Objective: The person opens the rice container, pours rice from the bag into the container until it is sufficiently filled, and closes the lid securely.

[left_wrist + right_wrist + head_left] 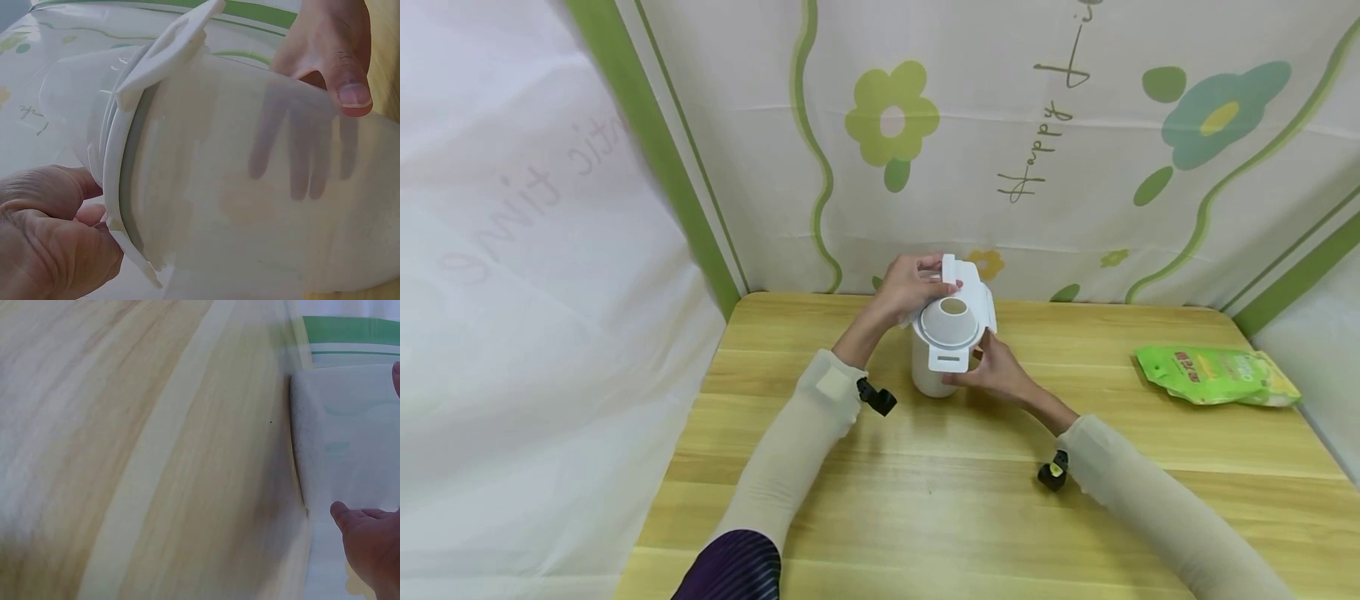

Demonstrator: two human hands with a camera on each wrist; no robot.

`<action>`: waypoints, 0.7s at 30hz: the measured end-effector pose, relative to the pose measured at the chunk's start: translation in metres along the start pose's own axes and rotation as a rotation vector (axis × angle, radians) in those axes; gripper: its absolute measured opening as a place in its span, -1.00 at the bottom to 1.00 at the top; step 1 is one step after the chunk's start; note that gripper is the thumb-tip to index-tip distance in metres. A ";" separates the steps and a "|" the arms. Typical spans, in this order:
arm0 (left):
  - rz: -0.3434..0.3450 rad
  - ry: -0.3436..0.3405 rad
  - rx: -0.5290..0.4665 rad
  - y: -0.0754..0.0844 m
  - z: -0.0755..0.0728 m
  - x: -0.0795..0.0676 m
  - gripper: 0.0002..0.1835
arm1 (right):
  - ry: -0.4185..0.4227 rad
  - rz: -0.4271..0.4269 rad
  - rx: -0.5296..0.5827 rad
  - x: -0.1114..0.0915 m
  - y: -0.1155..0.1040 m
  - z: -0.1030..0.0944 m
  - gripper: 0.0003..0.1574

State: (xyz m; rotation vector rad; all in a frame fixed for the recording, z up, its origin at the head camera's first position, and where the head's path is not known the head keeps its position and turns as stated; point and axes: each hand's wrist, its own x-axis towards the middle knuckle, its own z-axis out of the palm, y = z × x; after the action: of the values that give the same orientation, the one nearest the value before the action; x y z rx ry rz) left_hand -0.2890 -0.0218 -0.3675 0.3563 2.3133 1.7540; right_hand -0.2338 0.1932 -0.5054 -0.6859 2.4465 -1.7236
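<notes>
Closest in, two pale sleeves reach over the near edge of the worktop, a black camera at each wrist. On to the hands, and both are busy: the right hand wraps the jar from its right side, thumb in front, fingers showing like shadows through the cloudy plastic. There's the jar itself, upright, long axis straight up, left of middle and close to the far edge. Up top, the left hand pinches the lid at its far left. That looks the relation to watch: one hand low right, one high left, neither nearer, both touching. The front flap juts towards the near edge, a white cone rising behind it; whether the lid sits fully home, I can't tell. Away right, a green packet lies by the right edge. Beyond the far edge hangs a flowered curtain.
</notes>
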 end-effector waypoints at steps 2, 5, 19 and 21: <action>0.005 0.003 0.008 0.001 -0.001 -0.002 -0.22 | -0.002 -0.002 0.007 0.000 0.000 0.000 0.44; 0.014 0.012 0.027 0.003 -0.005 -0.005 -0.22 | -0.004 -0.005 0.005 0.000 0.000 0.000 0.40; 0.056 0.042 -0.018 0.010 -0.034 -0.017 -0.23 | -0.008 0.027 -0.003 0.001 -0.001 -0.001 0.52; 0.065 0.048 -0.011 0.010 -0.040 -0.019 -0.23 | -0.007 0.026 -0.001 0.000 -0.001 -0.001 0.53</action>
State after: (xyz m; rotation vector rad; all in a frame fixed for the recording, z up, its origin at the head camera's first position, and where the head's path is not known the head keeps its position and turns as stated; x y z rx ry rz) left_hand -0.2830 -0.0615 -0.3466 0.3955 2.3488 1.8243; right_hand -0.2342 0.1938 -0.5038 -0.6560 2.4408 -1.7075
